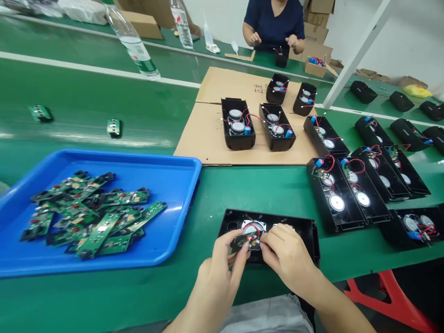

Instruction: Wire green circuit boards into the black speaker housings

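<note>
Between the thumb and fingers of my left hand (222, 266) is a small green circuit board (243, 241), held above a black speaker housing (305, 231). My right hand (287, 252) is closed in a pinch at the board's right end, where red and white wires show; what its fingertips grip is too small to make out. Under the board, a round speaker driver (254, 226) sits inside the housing, partly covered by the board and wires. My right hand hides much of the housing's right half.
A blue tray (187, 185) of piled circuit boards stands at left. Two loose parts (114, 128) lie beyond it. Several speaker housings (336, 194) crowd the right, others rest on cardboard (194, 134). A bottle (133, 46) stands behind; a person (274, 23) sits across. A red stool (391, 296) is lower right.
</note>
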A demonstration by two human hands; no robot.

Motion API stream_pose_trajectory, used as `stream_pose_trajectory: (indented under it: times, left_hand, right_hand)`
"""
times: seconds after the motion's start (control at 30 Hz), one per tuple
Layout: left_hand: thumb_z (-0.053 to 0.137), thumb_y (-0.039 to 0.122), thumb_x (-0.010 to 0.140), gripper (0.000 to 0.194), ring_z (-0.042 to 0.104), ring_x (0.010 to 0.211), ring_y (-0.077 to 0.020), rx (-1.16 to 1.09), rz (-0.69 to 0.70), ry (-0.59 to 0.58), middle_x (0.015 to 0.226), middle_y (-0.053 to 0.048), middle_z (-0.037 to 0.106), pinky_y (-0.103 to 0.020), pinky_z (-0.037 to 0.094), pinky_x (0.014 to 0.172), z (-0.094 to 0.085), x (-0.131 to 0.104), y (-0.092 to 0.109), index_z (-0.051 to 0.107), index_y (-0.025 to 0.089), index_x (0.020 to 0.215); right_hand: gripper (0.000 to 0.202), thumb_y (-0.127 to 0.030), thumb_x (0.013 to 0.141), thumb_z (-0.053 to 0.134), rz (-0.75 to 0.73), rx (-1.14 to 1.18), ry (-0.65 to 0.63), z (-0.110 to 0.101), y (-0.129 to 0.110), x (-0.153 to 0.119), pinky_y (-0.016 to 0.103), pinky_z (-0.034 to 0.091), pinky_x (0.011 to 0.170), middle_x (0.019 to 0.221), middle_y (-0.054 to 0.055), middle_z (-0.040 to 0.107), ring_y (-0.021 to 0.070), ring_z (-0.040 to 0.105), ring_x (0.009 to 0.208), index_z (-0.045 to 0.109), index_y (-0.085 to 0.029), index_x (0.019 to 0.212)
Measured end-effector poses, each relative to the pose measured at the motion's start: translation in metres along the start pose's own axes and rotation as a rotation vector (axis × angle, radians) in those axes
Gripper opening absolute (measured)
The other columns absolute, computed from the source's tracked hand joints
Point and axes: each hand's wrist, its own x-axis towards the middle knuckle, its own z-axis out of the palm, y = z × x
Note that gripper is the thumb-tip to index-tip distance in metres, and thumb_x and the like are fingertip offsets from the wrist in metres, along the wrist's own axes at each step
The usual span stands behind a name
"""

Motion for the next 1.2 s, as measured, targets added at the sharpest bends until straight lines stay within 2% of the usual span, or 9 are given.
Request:
stream_pose_trajectory:
  times: [0.13,0.23,0.4,0.57,0.73,0.8,0.97,1.2]
  left_hand:
    - [0.042,0.042,0.090,0.028,0.073,0.060,-0.0194,0.057,0.064,-0.042,0.083,-0.005,0.076,-0.022,0.056,0.046,0.000,-0.004,-0.003,0.054,0.022,0.106]
    - [0.039,0.039,0.091,0.029,0.072,0.058,-0.0198,0.125,0.082,-0.076,0.080,-0.005,0.076,-0.023,0.056,0.048,-0.001,-0.003,0.001,0.054,0.021,0.109]
    - [0.039,0.026,0.088,0.025,0.073,0.061,-0.0197,0.094,-0.023,-0.195,0.077,-0.005,0.076,-0.026,0.058,0.055,-0.006,0.004,0.013,0.054,0.020,0.108]
    - [0.041,0.028,0.087,0.025,0.073,0.064,-0.0200,-0.016,-0.100,-0.192,0.076,-0.004,0.075,-0.028,0.059,0.059,-0.008,0.005,0.017,0.052,0.020,0.108]
    - [0.040,0.024,0.086,0.024,0.073,0.068,-0.0192,-0.027,-0.045,-0.215,0.081,-0.003,0.076,-0.023,0.057,0.056,-0.012,0.003,0.017,0.053,0.023,0.106]
    - [0.039,0.022,0.086,0.025,0.073,0.067,-0.0184,-0.020,-0.019,-0.246,0.080,-0.002,0.076,-0.022,0.057,0.055,-0.015,0.004,0.017,0.053,0.025,0.106]
    - [0.039,0.019,0.085,0.028,0.073,0.073,-0.0167,-0.065,0.061,-0.285,0.087,0.000,0.076,-0.020,0.057,0.063,-0.020,0.007,0.013,0.054,0.026,0.108]
    - [0.044,0.020,0.085,0.021,0.073,0.068,-0.0156,-0.212,0.000,-0.265,0.092,0.001,0.075,-0.021,0.059,0.061,-0.019,0.005,0.010,0.055,0.027,0.102]
  right_hand:
    - [0.029,-0.012,0.092,0.038,-0.031,-0.061,-0.003,-0.001,-0.001,0.001,0.029,0.034,0.058,0.064,0.002,0.054,0.0148,0.045,0.061,0.057,-0.016,0.070]
    - [0.034,-0.011,0.092,0.036,-0.139,-0.172,0.002,-0.002,-0.003,0.002,0.029,0.030,0.056,0.062,0.002,0.052,0.0151,0.042,0.059,0.056,-0.016,0.065]
    - [0.040,-0.004,0.091,0.033,-0.242,-0.314,0.039,-0.001,-0.007,0.003,0.030,0.026,0.055,0.058,0.002,0.049,0.0153,0.037,0.056,0.053,-0.015,0.059]
    - [0.036,-0.008,0.092,0.036,-0.191,-0.254,0.031,0.000,-0.006,0.003,0.030,0.027,0.056,0.060,0.003,0.052,0.0150,0.041,0.057,0.056,-0.015,0.063]
    - [0.035,-0.012,0.096,0.034,-0.184,-0.177,-0.028,-0.003,-0.004,0.003,0.030,0.030,0.056,0.066,0.003,0.056,0.0154,0.045,0.061,0.058,-0.015,0.071]
    - [0.035,-0.014,0.097,0.034,-0.178,-0.146,-0.012,-0.005,-0.003,0.003,0.029,0.031,0.056,0.065,0.003,0.056,0.0153,0.045,0.061,0.057,-0.016,0.071]
    - [0.028,-0.025,0.099,0.033,-0.120,-0.077,0.030,-0.007,-0.003,0.003,0.028,0.035,0.057,0.068,0.003,0.057,0.0150,0.045,0.060,0.057,-0.011,0.098]
    - [0.033,-0.021,0.099,0.032,-0.112,-0.106,0.017,-0.003,-0.010,0.005,0.029,0.033,0.056,0.064,0.003,0.054,0.0153,0.043,0.058,0.058,-0.014,0.080]
